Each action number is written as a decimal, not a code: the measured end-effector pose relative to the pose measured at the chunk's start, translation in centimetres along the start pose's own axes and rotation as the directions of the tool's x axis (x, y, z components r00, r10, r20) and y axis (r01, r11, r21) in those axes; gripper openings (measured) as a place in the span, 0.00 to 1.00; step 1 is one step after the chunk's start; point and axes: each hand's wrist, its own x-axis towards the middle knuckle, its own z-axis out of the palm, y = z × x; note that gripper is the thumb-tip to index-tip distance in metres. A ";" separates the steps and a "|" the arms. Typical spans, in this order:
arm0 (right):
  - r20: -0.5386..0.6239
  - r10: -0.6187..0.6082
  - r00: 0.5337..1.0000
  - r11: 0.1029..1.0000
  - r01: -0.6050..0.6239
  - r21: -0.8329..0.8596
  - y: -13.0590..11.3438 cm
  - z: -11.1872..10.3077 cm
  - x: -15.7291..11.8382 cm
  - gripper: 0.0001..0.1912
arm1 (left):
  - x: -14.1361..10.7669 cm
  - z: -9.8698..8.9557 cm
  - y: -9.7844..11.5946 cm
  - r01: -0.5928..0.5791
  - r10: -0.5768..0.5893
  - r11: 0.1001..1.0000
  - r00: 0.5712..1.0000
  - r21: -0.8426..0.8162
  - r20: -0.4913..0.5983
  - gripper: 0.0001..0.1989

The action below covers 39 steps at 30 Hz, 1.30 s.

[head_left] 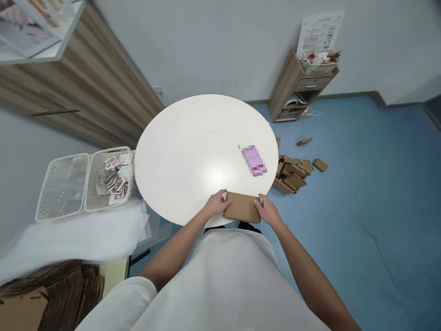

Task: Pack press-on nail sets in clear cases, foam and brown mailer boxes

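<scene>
A closed brown cardboard box (242, 207) is held level at the near edge of the round white table (193, 151). My left hand (217, 202) grips its left end, thumb on top and fingers at the far corner. At its right end my right hand (268, 210) does the same, with the thumb over the top face. Beyond the box, to the right on the table, lies a pink-purple item (254, 160), blurred by pixels.
Small brown boxes (292, 172) are heaped on the floor right of the table. White baskets (108, 179) with cards stand at the left, above white sheets (79, 234). Flattened cardboard (69, 294) is stacked at lower left. A small cabinet (292, 87) stands against the back wall.
</scene>
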 end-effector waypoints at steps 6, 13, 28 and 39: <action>-0.129 0.145 0.981 0.989 -0.138 0.062 8.5 -7.0 -0.9 0.23 | 4.9 6.7 10.1 -0.125 0.098 0.983 0.976 0.135 0.193 0.23; -0.530 0.210 0.822 0.959 -0.069 0.274 14.0 -12.7 -2.3 0.25 | 8.0 13.9 19.2 -0.454 0.448 0.891 0.872 -0.016 0.198 0.26; -0.274 -0.240 0.931 0.914 0.312 0.258 7.9 -9.7 5.5 0.22 | 4.2 5.8 12.6 -0.201 0.208 0.978 0.942 0.055 -0.261 0.17; 0.026 -0.598 0.801 0.777 0.572 0.265 -9.5 -2.6 5.1 0.25 | -5.6 -2.0 1.3 0.002 -0.164 0.966 0.775 -0.258 -0.610 0.25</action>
